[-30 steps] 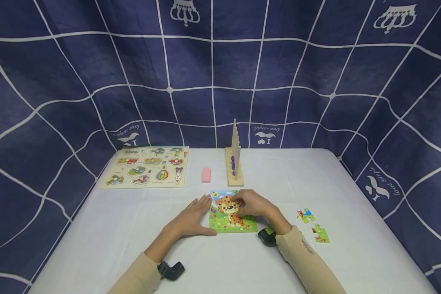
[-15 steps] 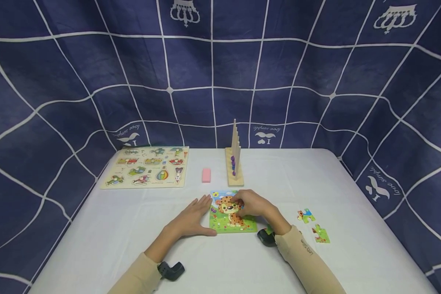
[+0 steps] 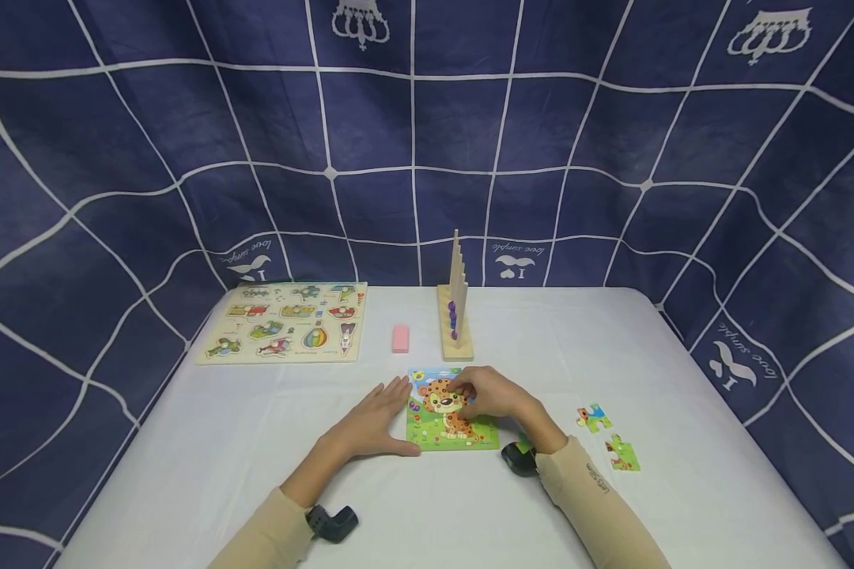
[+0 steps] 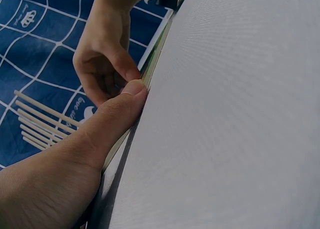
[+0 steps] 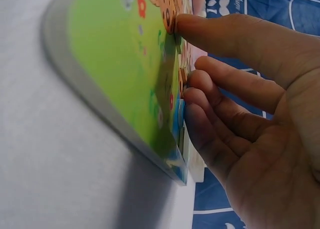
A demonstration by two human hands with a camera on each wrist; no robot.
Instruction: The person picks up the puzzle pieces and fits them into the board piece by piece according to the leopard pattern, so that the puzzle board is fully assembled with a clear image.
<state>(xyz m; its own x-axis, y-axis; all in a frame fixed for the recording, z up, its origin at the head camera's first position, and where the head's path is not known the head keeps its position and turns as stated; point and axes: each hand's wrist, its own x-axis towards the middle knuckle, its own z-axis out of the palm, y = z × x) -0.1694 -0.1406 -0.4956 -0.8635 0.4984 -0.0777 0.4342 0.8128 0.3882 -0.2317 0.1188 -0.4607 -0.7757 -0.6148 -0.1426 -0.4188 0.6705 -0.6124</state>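
Note:
A square leopard jigsaw puzzle (image 3: pixel 427 431) lies flat on the white table in the head view. My left hand (image 3: pixel 370 423) rests at its left side, fingers straight along the edge and thumb against the near corner. Over the puzzle's right half, my right hand (image 3: pixel 494 393) bends its fingers and thumb about a leopard piece. The right wrist view has the thumb (image 5: pixel 215 31) at one edge of that spotted puzzle piece (image 5: pixel 168 11), with the other fingertips on the board farther along. The hand hides part of the picture.
Two loose puzzle pieces (image 3: pixel 622 453) lie right of the right forearm; another green piece (image 3: pixel 524 444) shows beside that wrist. Behind stand a wooden peg rack (image 3: pixel 457 348) with purple and blue beads, a pink block (image 3: pixel 400 339) and a vehicle peg puzzle (image 3: pixel 327 352).

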